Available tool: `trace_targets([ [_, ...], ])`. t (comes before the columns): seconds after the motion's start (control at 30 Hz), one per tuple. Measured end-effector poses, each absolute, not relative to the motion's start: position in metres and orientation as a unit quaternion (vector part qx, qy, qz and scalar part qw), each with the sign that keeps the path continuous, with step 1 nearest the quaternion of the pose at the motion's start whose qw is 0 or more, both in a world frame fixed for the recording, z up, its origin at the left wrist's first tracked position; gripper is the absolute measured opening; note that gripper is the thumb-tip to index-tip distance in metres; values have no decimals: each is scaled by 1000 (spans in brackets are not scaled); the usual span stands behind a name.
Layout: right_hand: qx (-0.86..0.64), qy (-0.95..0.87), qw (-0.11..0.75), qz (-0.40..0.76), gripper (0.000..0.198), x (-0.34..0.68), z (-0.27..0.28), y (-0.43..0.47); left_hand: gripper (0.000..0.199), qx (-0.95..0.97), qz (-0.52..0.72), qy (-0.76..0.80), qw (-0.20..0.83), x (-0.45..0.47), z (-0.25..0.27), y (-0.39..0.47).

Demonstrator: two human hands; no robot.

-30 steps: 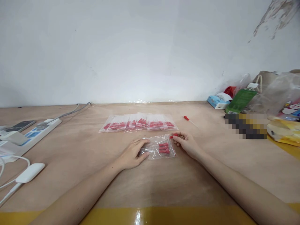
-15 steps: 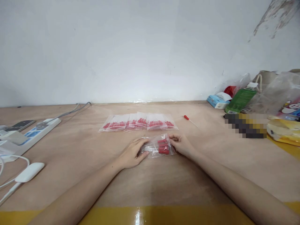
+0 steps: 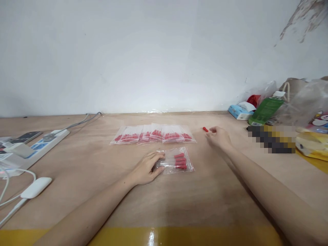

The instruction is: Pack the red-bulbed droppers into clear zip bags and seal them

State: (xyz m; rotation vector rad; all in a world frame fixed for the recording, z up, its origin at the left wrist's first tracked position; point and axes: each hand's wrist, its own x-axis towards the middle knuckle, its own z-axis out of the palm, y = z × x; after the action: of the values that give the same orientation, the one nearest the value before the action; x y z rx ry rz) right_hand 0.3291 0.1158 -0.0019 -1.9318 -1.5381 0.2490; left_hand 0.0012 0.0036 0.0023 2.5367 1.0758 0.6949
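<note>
Left grip: we hold the left end of the clear bag, thumb and fingers spread around it, and this grip (image 3: pixel 148 169) keeps its place; what lies beneath our palm is hidden.

Bag row: just beyond the left grip, unchanged, the flat bags (image 3: pixel 153 135) overlap on the surface (image 3: pixel 159 205); the overlaps keep us from counting their red contents.

Clear bag: reaching out from the left grip to its right, the clear bag (image 3: pixel 189 165) has been let go at its right-hand end by our other hand.

Red bulbs: right of the left grip, inside the bag, we count four red bulbs (image 3: pixel 180 162); the topmost now lies with the rest, so we judge that insertion done. Their thin clear stems blur together and run under our fingers.

Loose dropper: just left of the right grip's fingertips, the red end of the loose dropper (image 3: pixel 205 129) shows, still outside the bag; our hand hides its stem.

Right grip: we have moved it (image 3: pixel 218 137) from the bag to the dropper; motion blur means we cannot tell whether our fingers have closed on anything.
</note>
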Motion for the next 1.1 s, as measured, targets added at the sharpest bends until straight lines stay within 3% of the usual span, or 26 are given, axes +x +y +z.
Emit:
trace_targets([
  [0.13, -798, -560, 200, 98, 46, 342, 2, 142, 21, 873, 250, 386, 161, 2, 3, 3],
  [0.23, -781, -579, 190, 135, 39, 342, 8, 150, 21, 871, 251, 389, 164, 2, 3, 2],
  [0.3, -765, -594, 201, 146, 46, 337, 14, 145, 20, 871, 252, 388, 164, 2, 3, 1],
  [0.4, -721, -602, 273, 208, 62, 323, 19, 122, 20, 873, 251, 386, 160, 1, 4, 1],
  [0.5, -591, -533, 471, 380, 68, 302, 12, 93, 21, 876, 247, 383, 158, 1, 4, 1],
  [0.6, -531, -459, 575, 421, 61, 283, -4, 73, 20, 876, 249, 381, 158, 1, 4, 2],
  [0.7, -516, -407, 608, 446, 53, 273, -17, 67, 19, 876, 248, 381, 162, 2, 4, 2],
  [0.93, -466, -331, 579, 582, 26, 257, -16, 49, 20, 877, 250, 378, 160, 2, 3, 2],
  [1.1, -447, -433, 510, 594, 19, 252, -14, 39, 21, 875, 248, 385, 160, 1, 3, 2],
])
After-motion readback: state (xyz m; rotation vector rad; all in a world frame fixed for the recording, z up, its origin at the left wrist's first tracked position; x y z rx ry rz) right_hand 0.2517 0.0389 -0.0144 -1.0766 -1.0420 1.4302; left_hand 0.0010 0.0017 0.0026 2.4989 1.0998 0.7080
